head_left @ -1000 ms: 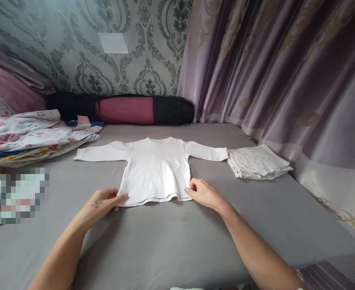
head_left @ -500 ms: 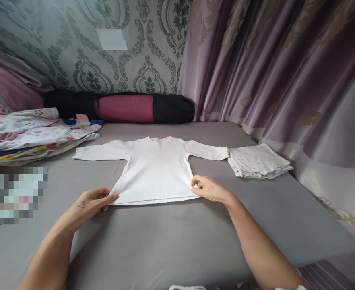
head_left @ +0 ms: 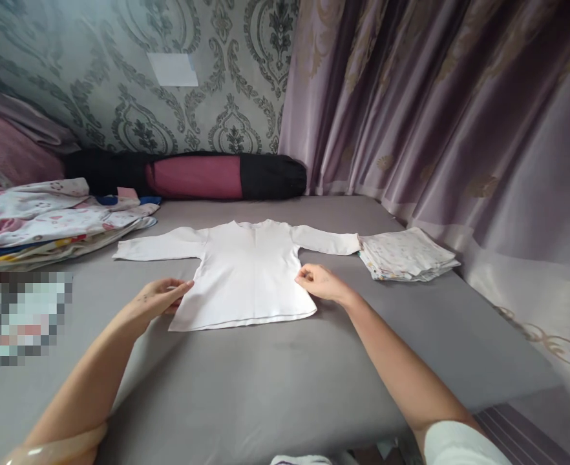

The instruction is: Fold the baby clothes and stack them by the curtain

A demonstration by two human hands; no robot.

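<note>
A small white long-sleeved shirt (head_left: 251, 274) lies flat with its sleeves spread to both sides and its hem toward me. My left hand (head_left: 161, 300) is closed at the shirt's left side edge, a little above the hem, thumb on top and the other fingers partly hidden beneath. On the opposite side edge, my right hand (head_left: 321, 283) pinches the cloth between thumb and fingers. The right sleeve's cuff touches a folded stack of pale printed cloths (head_left: 408, 253).
The grey-covered surface (head_left: 265, 387) carries a pile of printed clothes (head_left: 57, 216) at left, beside a blurred-out package (head_left: 28, 320). A black and maroon roll (head_left: 192, 175) lies along the patterned wall (head_left: 105, 77). Purple curtains (head_left: 391, 97) hang at right.
Both hands have moved from the shirt's hem corners up along its side edges, away from me. The hem corners are now uncovered. The view has shifted slightly.
</note>
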